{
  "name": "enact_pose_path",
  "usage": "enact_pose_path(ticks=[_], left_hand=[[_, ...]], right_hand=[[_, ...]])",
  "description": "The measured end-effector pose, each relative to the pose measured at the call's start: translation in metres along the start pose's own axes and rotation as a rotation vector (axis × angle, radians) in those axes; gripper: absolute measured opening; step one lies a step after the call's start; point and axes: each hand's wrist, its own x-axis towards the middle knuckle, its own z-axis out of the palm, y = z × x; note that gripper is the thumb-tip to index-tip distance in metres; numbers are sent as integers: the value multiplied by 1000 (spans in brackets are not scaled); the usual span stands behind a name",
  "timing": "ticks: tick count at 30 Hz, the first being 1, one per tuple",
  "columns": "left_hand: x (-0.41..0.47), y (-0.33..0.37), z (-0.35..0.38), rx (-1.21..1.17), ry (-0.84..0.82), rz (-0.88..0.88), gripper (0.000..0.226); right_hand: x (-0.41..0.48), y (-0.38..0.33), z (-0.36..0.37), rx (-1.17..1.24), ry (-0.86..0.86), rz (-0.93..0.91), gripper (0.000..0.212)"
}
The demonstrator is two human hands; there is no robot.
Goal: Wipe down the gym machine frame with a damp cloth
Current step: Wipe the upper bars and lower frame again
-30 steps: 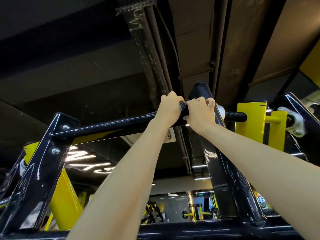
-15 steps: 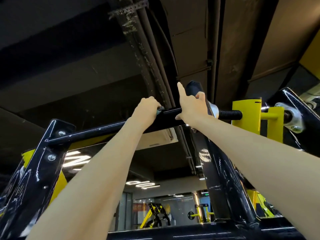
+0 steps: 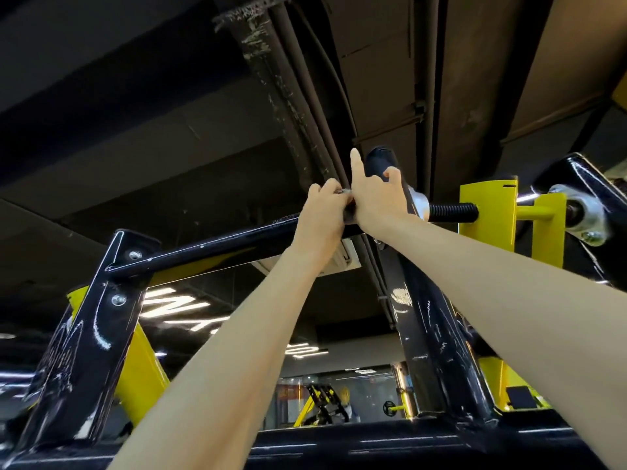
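The gym machine frame is glossy black steel; its upper crossbar (image 3: 210, 247) runs overhead from a left upright (image 3: 91, 334) to a right upright (image 3: 427, 334). My left hand (image 3: 322, 218) grips the crossbar near its right end. A small grey speckled bit of the cloth (image 3: 342, 191) shows at its fingertips; the rest is hidden under the hand. My right hand (image 3: 373, 201) touches the left one and grips the same bar, with its index finger pointing straight up.
A black handle end (image 3: 381, 161) sticks up behind my right hand. A threaded rod (image 3: 451, 212) leads right to yellow brackets (image 3: 488, 212) and a bolted bearing (image 3: 583, 212). A lower black bar (image 3: 373, 442) crosses the bottom. Ceiling pipes (image 3: 291, 96) run overhead.
My left hand slid left along the crossbar, then came back right until it touches my right hand. My right index finger has lifted and points up.
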Motion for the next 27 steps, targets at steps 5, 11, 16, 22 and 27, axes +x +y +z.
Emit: enact_pose_path(ticks=[5,11,16,22,27], left_hand=[[-3,-46,-9,28,-13,-254,32],[-8,-18,-3,-155,-5,-58,43],[-54,-92,-5,-13,130,-378,41],[-42,-50,9,-196,97,-89,38],[-93,-169,-9,-69,194,-481,42]], right_hand=[[-1,2,-2,2,-39,-24,96],[-2,-3,-2,-44,-7,-11,87],[-11,-9,6,-81,-74,-65,58],[-21,-46,32,-153,-26,-56,64],[-19,-73,41,-161,-18,-100,66]])
